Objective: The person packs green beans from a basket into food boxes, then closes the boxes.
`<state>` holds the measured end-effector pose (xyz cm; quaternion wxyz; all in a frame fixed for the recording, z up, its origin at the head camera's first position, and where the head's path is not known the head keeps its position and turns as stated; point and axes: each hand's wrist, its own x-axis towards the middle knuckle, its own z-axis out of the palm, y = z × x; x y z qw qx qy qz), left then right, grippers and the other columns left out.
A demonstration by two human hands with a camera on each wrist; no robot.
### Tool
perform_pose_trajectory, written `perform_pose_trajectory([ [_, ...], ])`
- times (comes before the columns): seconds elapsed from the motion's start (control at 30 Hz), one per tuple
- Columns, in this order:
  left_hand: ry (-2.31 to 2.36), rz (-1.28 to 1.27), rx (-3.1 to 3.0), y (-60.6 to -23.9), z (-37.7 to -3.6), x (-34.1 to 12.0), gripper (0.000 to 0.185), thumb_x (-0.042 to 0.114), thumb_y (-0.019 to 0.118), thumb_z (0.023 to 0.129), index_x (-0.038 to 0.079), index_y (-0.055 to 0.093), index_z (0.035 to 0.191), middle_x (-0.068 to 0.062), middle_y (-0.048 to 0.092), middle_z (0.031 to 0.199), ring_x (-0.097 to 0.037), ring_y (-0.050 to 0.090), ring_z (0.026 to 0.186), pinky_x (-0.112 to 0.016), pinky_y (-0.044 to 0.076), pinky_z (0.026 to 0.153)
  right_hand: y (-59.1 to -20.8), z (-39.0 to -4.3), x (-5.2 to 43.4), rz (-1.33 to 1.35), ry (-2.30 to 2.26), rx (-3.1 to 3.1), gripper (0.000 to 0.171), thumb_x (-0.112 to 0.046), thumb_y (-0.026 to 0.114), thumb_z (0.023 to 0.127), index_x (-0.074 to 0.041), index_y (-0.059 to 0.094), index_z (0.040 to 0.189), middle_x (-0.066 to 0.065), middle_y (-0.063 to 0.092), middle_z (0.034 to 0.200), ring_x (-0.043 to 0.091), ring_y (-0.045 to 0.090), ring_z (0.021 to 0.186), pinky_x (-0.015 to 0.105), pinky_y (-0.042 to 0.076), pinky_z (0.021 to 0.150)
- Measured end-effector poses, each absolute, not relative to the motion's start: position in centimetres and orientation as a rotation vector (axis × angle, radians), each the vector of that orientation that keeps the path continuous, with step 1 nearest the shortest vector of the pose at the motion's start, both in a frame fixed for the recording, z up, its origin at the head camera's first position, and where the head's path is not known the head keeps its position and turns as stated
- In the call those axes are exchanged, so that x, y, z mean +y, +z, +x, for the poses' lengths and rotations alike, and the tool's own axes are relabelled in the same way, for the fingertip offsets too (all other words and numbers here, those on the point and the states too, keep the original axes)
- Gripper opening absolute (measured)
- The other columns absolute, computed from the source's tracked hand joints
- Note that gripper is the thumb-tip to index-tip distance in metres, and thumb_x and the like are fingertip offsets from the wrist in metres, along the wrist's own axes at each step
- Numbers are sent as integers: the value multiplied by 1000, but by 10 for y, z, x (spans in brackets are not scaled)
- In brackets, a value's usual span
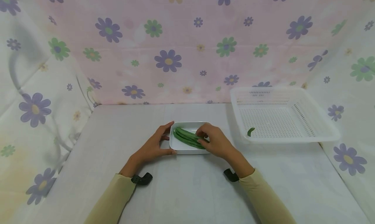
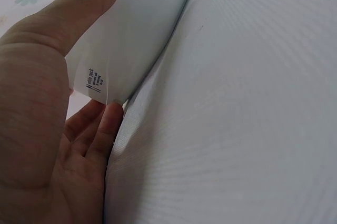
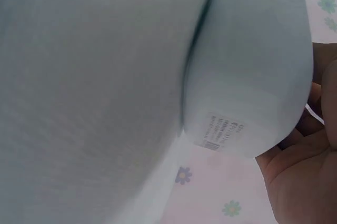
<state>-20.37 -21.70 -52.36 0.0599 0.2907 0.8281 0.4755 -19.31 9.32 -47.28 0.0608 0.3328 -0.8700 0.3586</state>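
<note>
A small white rectangular dish [image 1: 185, 151] holds several long green beans [image 1: 187, 138] lying side by side. At its left end my left hand [image 1: 153, 146] grips the dish, thumb on the front wall and fingers toward the far corner. In the left wrist view the thumb lies against the printed dish wall [image 2: 126, 40]. Over the right end of the dish, my right hand [image 1: 216, 141] pinches the beans' right ends with thumb and fingers. The right wrist view shows the labelled outer wall [image 3: 247, 77], but the bean ends are hidden there.
A white perforated plastic basket [image 1: 293, 140] stands at the right, with one short green bean piece [image 1: 250, 132] in its near left corner. White cloth covers the table [image 1: 187, 191]. A flowered curtain [image 1: 187, 54] hangs behind and on both sides.
</note>
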Motion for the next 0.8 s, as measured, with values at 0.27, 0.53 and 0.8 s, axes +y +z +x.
perform_pose_trajectory([
  [0.27,1438,859,2524,-522,-201,-214,117,18,95,82,20,19,171,-9,39,164,-23,44,148,-43,49,113,-474,-193,93,999,1050,-2678,20,3,81,90,-4,71,106,5,71,104,20,69,93,37,62,82],
  [0.53,1468,845,2500,-521,-200,-214,119,18,96,81,23,19,171,-11,37,166,-26,46,147,-48,48,114,-473,-193,93,998,1036,-2689,20,3,81,90,-5,71,106,5,71,103,20,68,92,38,62,82],
  [0.8,1439,855,2505,-521,-201,-216,119,30,96,81,21,19,172,-3,36,166,-18,45,147,-41,49,114,-470,-191,93,997,1010,-2703,20,0,81,92,-4,71,108,5,70,105,20,69,94,39,62,84],
])
